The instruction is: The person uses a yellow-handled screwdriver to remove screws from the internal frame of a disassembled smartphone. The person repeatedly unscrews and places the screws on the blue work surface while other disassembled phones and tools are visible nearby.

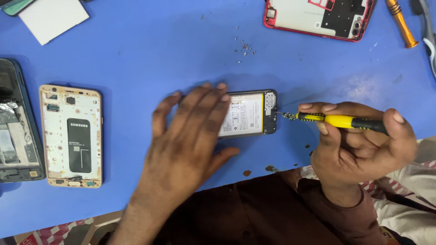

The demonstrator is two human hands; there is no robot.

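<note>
An opened phone (252, 113) with its back cover off lies flat on the blue table (150, 50), its white battery and black frame showing. My left hand (188, 136) rests flat over the phone's left part, fingers spread, pressing it down. My right hand (363, 140) grips a yellow and black screwdriver (338, 120), held level, its metal tip touching the phone's right edge near the top corner.
A gold-framed opened phone (71, 135) and a dark disassembled one (16, 127) lie at the left. A red-framed opened phone (318, 17) sits at the top right beside an orange screwdriver (400, 23). Several tiny screws (244, 47) lie scattered above the phone. A white card (52, 16) is at top left.
</note>
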